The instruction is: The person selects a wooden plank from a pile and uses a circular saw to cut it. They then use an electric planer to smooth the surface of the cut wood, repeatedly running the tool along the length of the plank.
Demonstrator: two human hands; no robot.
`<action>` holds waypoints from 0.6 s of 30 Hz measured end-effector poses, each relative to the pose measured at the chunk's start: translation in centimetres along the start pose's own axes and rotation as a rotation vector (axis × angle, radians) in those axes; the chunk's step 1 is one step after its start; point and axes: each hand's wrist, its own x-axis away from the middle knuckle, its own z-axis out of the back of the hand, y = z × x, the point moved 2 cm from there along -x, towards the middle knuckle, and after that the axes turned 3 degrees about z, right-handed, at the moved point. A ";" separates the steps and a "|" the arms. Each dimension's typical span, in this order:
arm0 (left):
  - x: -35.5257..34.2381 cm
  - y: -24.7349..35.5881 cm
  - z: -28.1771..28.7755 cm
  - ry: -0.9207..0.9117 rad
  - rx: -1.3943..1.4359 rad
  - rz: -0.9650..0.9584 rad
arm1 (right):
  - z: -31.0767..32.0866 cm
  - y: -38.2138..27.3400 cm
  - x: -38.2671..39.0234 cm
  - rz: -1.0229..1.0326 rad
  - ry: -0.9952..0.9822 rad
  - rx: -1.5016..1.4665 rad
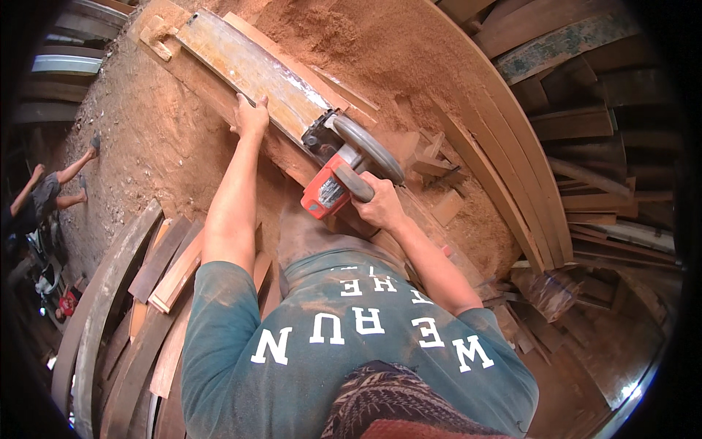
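Observation:
My right hand [381,203] is wrapped round the grey handle of a circular saw with a red motor housing [324,192] and a round metal guard [371,148]. The saw sits at the near end of a long, worn yellowish panel [252,69] with metal edges. Further up, at the panel's left edge, my left hand [251,117] grips the side, its fingers partly hidden. Beneath the panel lies a brown wooden plank [201,89], with a pale hook-shaped wooden piece [157,38] at its far end. The saw blade's lower part is out of sight.
Sawdust [322,36] covers the ground ahead. Long curved boards [504,161] lie on the right, with small offcuts [447,208] before them. More lumber [110,293] is stacked at the lower left. Another person [47,194] is at the far left.

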 end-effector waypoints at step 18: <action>4.8 0.9 1.5 -0.017 -0.020 -0.077 | 0.5 -0.5 0.0 0.033 0.035 -0.012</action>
